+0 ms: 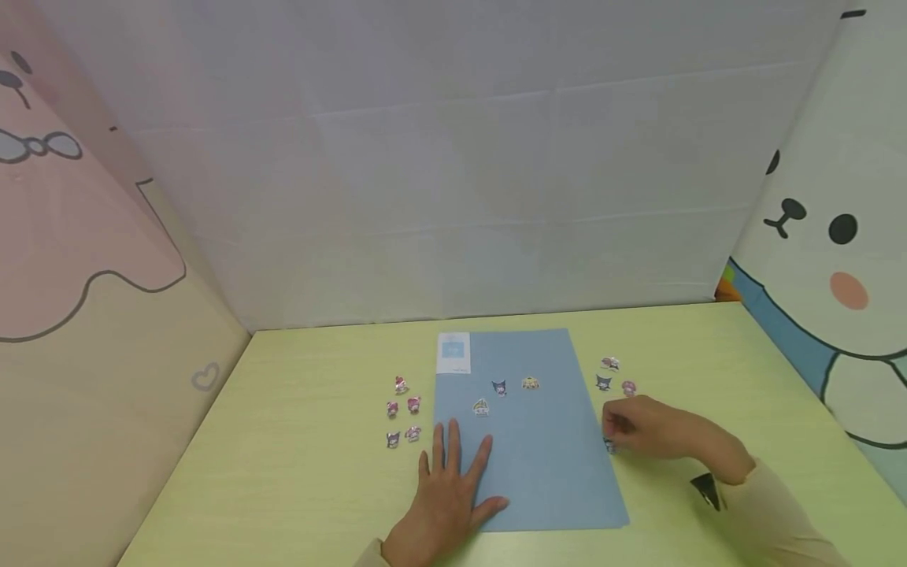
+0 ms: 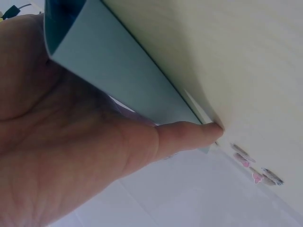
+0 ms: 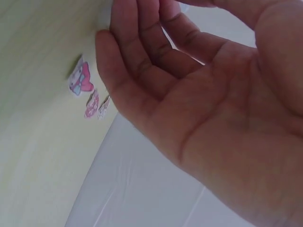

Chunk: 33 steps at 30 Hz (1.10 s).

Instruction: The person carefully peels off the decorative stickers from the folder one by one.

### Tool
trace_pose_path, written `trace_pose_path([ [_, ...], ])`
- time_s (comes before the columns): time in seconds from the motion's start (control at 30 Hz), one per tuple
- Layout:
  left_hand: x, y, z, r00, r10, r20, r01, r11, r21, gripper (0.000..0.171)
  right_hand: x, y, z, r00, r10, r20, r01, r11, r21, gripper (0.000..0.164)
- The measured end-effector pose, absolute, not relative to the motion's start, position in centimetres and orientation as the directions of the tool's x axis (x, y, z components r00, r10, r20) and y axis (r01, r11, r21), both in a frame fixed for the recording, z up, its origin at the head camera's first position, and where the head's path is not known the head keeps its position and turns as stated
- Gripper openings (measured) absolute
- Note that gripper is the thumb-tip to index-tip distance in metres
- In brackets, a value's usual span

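Observation:
A blue sheet or folder (image 1: pixel 546 472) lies on the table. My left hand (image 1: pixel 442 504) rests on its lower left part, palm down with fingers spread; its little finger reaches past the sheet's edge in the left wrist view. Beside the sheet's right edge, my right hand (image 1: pixel 641 427) has its fingers curled down and pinches a small dark cartoon sticker (image 1: pixel 610 446). The fingertips are mostly hidden in the right wrist view. Three cutout stickers lie on the sheet: a dark one (image 1: pixel 499 387), a yellow one (image 1: pixel 531 383) and a pale one (image 1: pixel 481 407).
A white card (image 1: pixel 453 353) sits at the sheet's top left corner. Left of the sheet lie several stickers, among them a pink one (image 1: pixel 414 405). Further stickers, including a pink one (image 1: pixel 628 388), lie beyond my right hand. A white curtain (image 1: pixel 453 197) closes off the table's back.

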<state>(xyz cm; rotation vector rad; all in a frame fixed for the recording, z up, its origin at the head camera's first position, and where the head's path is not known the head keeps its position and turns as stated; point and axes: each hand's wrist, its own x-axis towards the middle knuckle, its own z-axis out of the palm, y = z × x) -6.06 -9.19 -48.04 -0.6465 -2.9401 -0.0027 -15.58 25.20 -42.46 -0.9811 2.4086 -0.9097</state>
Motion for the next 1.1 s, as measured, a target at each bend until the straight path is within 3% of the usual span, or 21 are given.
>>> trace_pose_path([
  [0.27, -6.1, -9.2, -47.8, -0.898, 0.421, 0.128, 0.426, 0.904, 0.015, 0.076, -15.5, 26.1, -42.3, -0.685, -0.712, -0.155, -0.443, 0.576, -0.687, 0.012],
  [0.5, -6.0, -9.1, -45.5, -0.912, 0.409, -0.036, 0.4, 0.904, 0.153, 0.077, -15.5, 26.2, -42.2, -0.678, -0.717, -0.161, -0.45, 0.578, -0.681, 0.014],
  [0.7, -6.2, -9.5, -44.8, -0.912, 0.401, -0.089, 0.369, 0.895, 0.252, 0.077, -15.6, 26.0, -42.5, -0.673, -0.729, -0.126, -0.492, 0.568, -0.659, 0.017],
  [1.1, -6.2, -9.9, -44.1, -0.916, 0.388, -0.101, 0.352, 0.9, 0.257, 0.077, -15.8, 25.6, -42.3, -0.704, -0.698, -0.134, -0.486, 0.61, -0.626, 0.019],
])
